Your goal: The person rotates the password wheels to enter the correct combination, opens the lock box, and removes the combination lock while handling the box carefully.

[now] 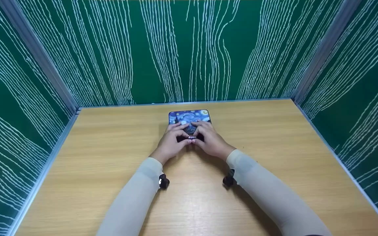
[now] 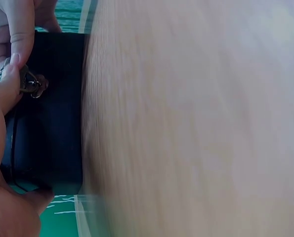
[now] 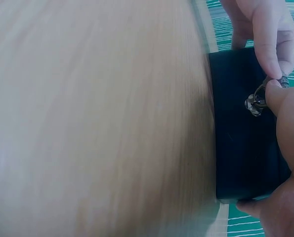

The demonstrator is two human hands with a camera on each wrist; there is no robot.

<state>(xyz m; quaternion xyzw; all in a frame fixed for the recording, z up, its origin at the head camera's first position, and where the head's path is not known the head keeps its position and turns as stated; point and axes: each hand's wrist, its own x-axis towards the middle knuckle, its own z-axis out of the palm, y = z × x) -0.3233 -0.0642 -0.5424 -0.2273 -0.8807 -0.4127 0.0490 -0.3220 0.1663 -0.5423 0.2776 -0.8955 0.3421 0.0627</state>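
Note:
A dark box (image 1: 189, 117) with a blue swirling night-sky picture on its lid rests on the table. A small metal padlock (image 1: 192, 137), its shackle (image 3: 259, 94) through the latch (image 3: 254, 105), is on the front side facing me. Thumb and forefinger of my left hand (image 1: 172, 140) pinch the padlock from the left. From the other side, my right hand (image 1: 212, 141) pinches it likewise. Other fingers of both hands rest on the lid and along the box's sides. The fingertips cover much of the padlock; a ridged part (image 3: 284, 81) shows beside them.
The wooden table (image 1: 110, 164) stretches around the box. Green panels (image 1: 149, 65) with white wavy lines stand at the back and both sides, joined by grey posts (image 1: 41, 55). A small dark camera (image 1: 163, 181) sits at each wrist.

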